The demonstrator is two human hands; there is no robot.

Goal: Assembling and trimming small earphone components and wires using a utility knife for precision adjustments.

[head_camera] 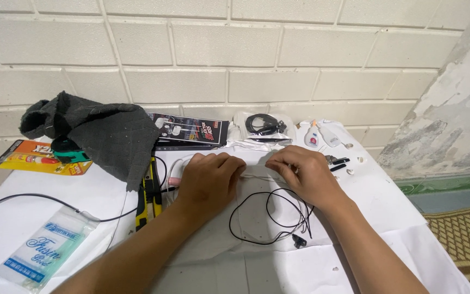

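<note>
Both hands lowered on white-covered bench, knuckles up, near the brick wall. Left hand curled narrow, fingertips pressed on a thin white cable stretched between the two hands. Right hand likewise curled, fingers pinching the same white cable at its other end; exact grip hidden under the fingers.

Black wire lying loose in loops just below the hands, unrolled, ends free. Judged status: white cable in hand and under work, black wire not yet handled.

Yellow utility knife just left of the left hand, untouched. Dark grey cloth heaped behind it. Clear plastic bag at the near left corner. Bagged black cable against the wall.
</note>
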